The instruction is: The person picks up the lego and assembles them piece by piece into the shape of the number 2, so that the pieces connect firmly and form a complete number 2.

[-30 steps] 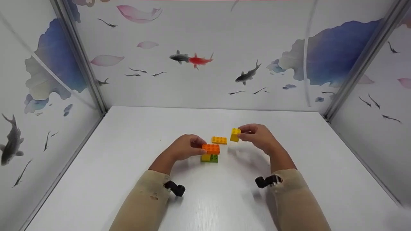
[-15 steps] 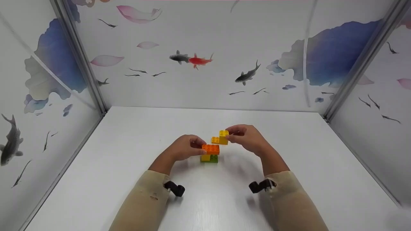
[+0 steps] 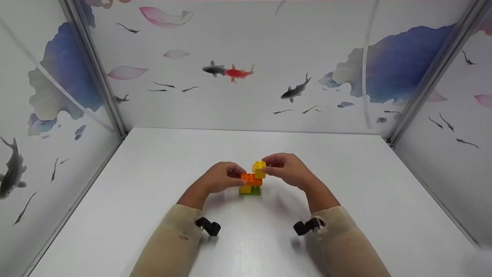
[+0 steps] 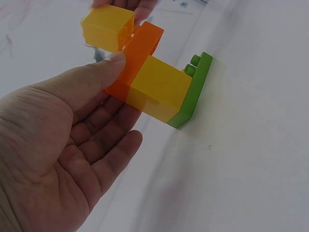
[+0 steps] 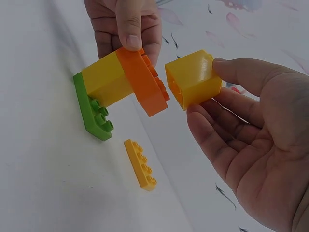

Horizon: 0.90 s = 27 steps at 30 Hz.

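My left hand (image 3: 223, 177) pinches one end of an orange toy building brick (image 5: 142, 82). The orange brick sits on a yellow brick (image 4: 159, 87), which stands on one end of a flat green plate (image 4: 193, 92) with bare studs at the other. From the right, my right hand (image 3: 286, 169) pinches a second yellow brick (image 5: 193, 72) between thumb and fingers. In the right wrist view, this brick's hollow underside faces the orange brick's studs across a small gap. It overlaps the orange brick's right end in the head view.
A flat yellow-orange plate (image 5: 140, 166) lies on the white table (image 3: 246, 238) behind the stack, mostly hidden in the head view. White walls (image 3: 246, 104) printed with fish and petals enclose the table at the back and sides.
My right hand has carried the yellow brick left and nearer, from right of the flat plate to over the orange brick's right end. My left hand has kept its hold and place.
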Available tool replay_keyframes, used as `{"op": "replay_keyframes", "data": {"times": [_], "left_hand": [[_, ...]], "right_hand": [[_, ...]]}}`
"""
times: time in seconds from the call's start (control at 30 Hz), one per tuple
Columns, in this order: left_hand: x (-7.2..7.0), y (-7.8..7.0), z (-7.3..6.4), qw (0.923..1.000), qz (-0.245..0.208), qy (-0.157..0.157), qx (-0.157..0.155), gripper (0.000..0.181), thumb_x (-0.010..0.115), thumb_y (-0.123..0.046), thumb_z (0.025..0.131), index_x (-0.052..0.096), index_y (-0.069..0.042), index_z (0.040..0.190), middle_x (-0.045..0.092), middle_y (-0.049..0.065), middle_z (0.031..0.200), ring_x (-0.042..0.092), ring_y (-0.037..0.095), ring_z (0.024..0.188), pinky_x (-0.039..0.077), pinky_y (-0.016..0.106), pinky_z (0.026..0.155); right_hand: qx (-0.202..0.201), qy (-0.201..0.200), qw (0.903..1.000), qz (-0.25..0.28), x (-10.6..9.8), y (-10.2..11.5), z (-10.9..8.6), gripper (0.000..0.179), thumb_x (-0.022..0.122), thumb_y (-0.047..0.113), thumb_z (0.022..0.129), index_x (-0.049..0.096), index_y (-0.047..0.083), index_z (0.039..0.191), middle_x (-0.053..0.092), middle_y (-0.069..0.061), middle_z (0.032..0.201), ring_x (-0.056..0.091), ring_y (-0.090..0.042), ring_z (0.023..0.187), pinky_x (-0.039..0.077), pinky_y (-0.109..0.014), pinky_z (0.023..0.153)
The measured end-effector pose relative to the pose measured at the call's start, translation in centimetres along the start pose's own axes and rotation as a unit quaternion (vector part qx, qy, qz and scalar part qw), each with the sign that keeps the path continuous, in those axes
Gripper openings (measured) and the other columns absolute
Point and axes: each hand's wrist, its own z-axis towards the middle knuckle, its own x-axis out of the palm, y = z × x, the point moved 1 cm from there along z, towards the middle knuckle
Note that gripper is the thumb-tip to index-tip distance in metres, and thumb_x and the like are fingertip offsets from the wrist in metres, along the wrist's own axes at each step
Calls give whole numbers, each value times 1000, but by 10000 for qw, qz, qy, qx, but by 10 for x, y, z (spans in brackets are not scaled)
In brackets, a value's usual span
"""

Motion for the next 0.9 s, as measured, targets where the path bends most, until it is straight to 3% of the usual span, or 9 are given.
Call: {"op": "replay_keyframes", "data": {"times": [0.33,0.53,0.9], "left_hand": [[1,1,-2,9999,27,-50,104,29,86,-36,92,75,-29,118,72,-5,120,66,20,116,57,42,111],[1,2,-1,9999,45,-63,75,29,86,-37,92,75,-30,118,72,-6,120,66,20,116,57,43,111],[0,2,1,10000,39,-43,-27,30,86,-39,92,75,-30,119,73,-6,122,67,20,117,57,43,112]], "right_hand": [[-59,59,9999,-135,8,-2,1,30,80,37,97,77,30,126,75,3,123,68,-22,115,60,-42,105],[7,64,9999,-96,10,-1,0,30,78,37,99,77,29,128,75,4,124,69,-21,115,60,-41,106],[-225,81,9989,-400,9,3,-2,30,77,36,100,76,30,129,75,4,125,69,-21,115,61,-41,106]]}}
